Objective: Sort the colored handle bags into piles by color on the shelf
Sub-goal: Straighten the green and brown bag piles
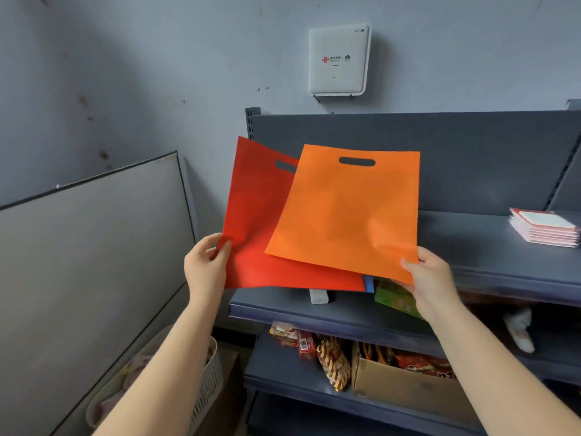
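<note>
While my left hand (206, 262) pinches the left edge of the red bag (254, 215) with thumb and curled fingers, my right hand (429, 276) pinches the bottom right corner of the orange bag (349, 212), and both bags are held up in the air over the gray shelf (490, 247). The orange bag lies in front of the red one and covers part of it, and each bag has a cut-out handle hole near its top. Peeking out under the bags are a bit of blue (368, 283) and a bit of green (397, 298) on the shelf, and a stack of pink packs (545, 227) sits far to the right.
</note>
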`<state>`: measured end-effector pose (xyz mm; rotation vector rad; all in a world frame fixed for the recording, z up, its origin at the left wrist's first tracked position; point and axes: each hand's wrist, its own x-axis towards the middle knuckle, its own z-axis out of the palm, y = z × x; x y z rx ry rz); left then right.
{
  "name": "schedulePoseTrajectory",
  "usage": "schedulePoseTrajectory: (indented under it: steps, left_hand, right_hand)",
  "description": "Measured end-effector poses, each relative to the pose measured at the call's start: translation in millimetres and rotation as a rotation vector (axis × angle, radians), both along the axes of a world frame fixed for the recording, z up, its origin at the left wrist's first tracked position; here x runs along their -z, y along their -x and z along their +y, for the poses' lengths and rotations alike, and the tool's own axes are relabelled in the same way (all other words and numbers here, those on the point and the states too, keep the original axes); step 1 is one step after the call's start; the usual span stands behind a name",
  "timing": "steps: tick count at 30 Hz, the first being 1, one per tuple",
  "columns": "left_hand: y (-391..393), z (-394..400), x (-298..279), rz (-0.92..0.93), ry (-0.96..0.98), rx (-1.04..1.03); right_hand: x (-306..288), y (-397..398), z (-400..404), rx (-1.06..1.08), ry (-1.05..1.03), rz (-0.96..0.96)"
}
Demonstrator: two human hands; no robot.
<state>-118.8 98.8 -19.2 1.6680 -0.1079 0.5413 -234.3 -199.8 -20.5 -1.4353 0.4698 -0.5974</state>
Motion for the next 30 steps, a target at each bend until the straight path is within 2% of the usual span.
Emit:
schedulePoseTrajectory:
  steps: [3,8,17,24,30]
  left_hand:
    - [16.3,7.5,5.7,0.028,0.148,-0.045]
    - [50.2,31.5,5.2,0.014,0.227,-0.105]
    - [111.6,89.8,-36.0,-0.123,0.303,-0.217]
    - [162.5,172.6,-59.7,-0.229,0.363,-0.325]
    - [223.0,256.5,-69.0,-0.319,0.414,-0.437]
  right_hand:
    - [2.2,13.4,10.1,-0.027,-0.008,-0.061]
    - [-0.8,36.1,27.0,-0.077,-0.068,-0.172]
    - [-29.5,42.0,78.9,-0.288,-0.151,-0.270]
    - [-49.5,37.7,149.3,-0.494,-0.176,-0.314]
    - [-56.9,48.6,246.6,-0.640,-0.238,-0.312]
